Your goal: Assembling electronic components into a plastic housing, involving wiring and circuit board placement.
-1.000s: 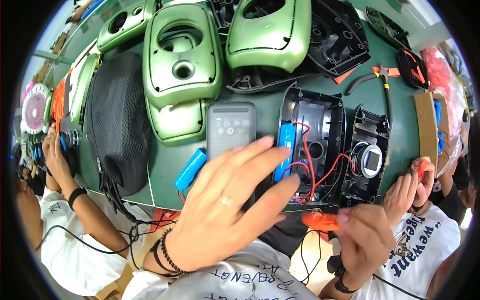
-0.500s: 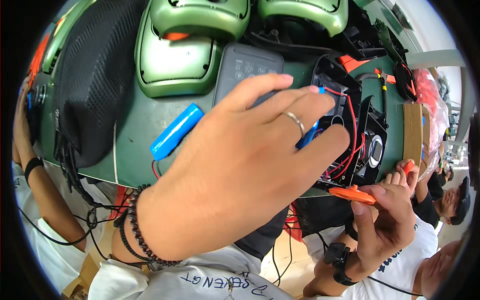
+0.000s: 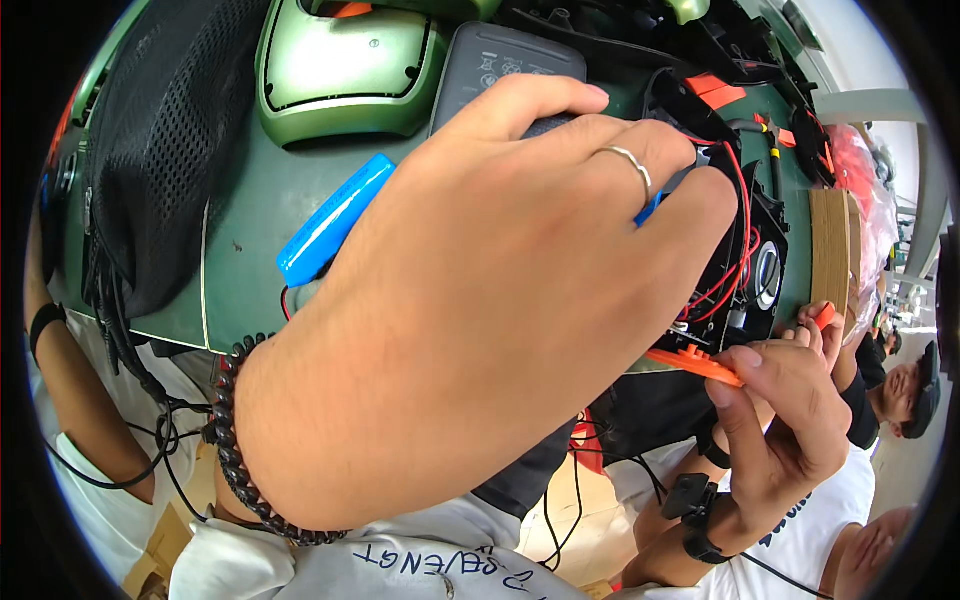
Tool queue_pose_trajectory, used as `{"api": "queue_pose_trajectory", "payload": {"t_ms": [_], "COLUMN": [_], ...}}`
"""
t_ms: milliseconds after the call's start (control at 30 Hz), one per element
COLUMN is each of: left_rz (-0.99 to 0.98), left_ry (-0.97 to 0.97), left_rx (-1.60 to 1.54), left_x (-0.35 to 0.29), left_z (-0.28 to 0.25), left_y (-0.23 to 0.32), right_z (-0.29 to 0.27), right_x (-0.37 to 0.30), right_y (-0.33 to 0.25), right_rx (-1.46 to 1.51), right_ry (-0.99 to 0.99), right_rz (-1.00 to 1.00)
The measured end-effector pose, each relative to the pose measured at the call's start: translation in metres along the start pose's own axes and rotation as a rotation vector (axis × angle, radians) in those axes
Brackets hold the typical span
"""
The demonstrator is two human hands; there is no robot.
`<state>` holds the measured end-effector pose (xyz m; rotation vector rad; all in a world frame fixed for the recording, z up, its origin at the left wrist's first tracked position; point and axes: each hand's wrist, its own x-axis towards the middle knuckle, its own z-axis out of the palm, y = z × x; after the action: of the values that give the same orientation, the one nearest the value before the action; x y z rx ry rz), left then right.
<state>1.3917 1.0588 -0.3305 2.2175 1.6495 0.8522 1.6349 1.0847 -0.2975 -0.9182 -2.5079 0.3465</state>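
Nearest us, at 7 o'clock, our left hand [image 3: 470, 300] fills the view, fingers spread wide and reaching down over the black housing [image 3: 740, 250] at 2 o'clock; its fingertips are hidden, so we cannot tell whether that grip holds anything. At 4 o'clock our right hand [image 3: 780, 420] pinches a flat orange part [image 3: 695, 362] just beside the housing's near edge. The housing is the one open container here: inside it we see red wires [image 3: 742, 235] and a round fitting. We judge the spread fingers could snag those wires and pull one loose. Farther off, a blue cell [image 3: 330, 220] lies on the green worktop [image 3: 250, 250] at 10 o'clock, with a green shell [image 3: 345, 75] and a grey pad [image 3: 500, 60] beyond at 12
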Motion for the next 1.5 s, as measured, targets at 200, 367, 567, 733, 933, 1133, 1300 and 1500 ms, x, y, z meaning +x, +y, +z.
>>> {"api": "queue_pose_trajectory", "payload": {"t_ms": [200,367,567,733,933,1133,1300,1500], "left_rz": [-0.029,-0.047,-0.074,-0.091,-0.119,-0.173,-0.174,-0.197], "left_ry": [-0.012,-0.024,-0.026,-0.007,0.026,0.023,0.024,0.03], "left_rx": [-0.009,-0.028,-0.029,-0.006,0.01,0.025,0.013,0.014], "left_x": [0.003,0.002,0.01,0.005,-0.003,-0.018,-0.009,-0.006], "left_z": [0.002,0.002,0.004,0.003,0.001,0.002,0.004,0.006], "left_y": [-0.002,0.002,0.001,-0.003,0.004,0.015,0.016,0.013], "right_z": [0.005,0.001,0.003,0.006,0.004,0.023,0.014,0.014], "right_x": [0.002,0.005,0.009,0.01,0.007,0.016,0.016,0.024], "right_y": [-0.003,-0.003,-0.003,-0.007,-0.006,0.003,0.007,0.004], "right_rx": [0.013,0.058,-0.007,-0.031,-0.029,0.016,0.145,0.177], "right_ry": [0.096,-0.003,-0.045,-0.015,-0.045,0.06,0.011,-0.054], "right_rz": [0.056,0.033,-0.052,-0.059,-0.06,-0.151,-0.106,-0.116]}}
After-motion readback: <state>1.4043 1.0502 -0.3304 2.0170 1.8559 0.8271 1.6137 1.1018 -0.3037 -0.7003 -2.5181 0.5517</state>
